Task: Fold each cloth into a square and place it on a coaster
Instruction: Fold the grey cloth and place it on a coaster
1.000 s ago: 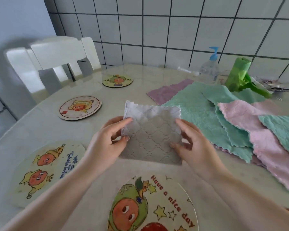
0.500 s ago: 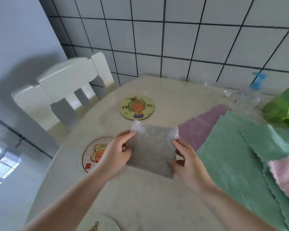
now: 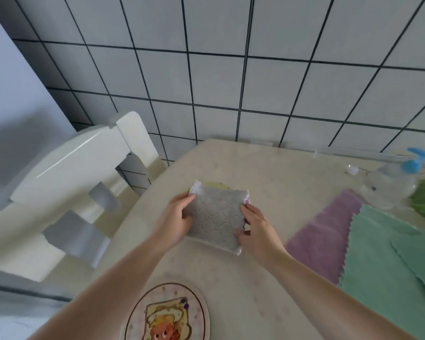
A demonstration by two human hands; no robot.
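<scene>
Folded grey cloth [image 3: 216, 217] was held over the far yellow coaster [image 3: 215, 185], only a sliver of which showed behind its top edge. Left hand [image 3: 176, 219] pinched the cloth's left edge; right hand [image 3: 257, 228] gripped its right edge. Second coaster [image 3: 167, 315] lay nearer. Purple cloth [image 3: 326, 231] and green cloth [image 3: 383, 261] lay at right on the table [image 3: 268, 173].

Folded cloth [image 3: 216, 217]: grey, embossed scalloped quilt pattern, white edging. Coaster beneath it [image 3: 215, 185]: yellow-green rim (remainder hidden). Near coaster [image 3: 167, 312]: pale, dark ring, yellow-and-orange cartoon print. Flat cloths: purple cloth [image 3: 322, 241]; mint-green cloths [image 3: 383, 261]. Pump bottle [image 3: 390, 185]: clear, blue cap. Table [image 3: 268, 168]: beige marbled.
</scene>
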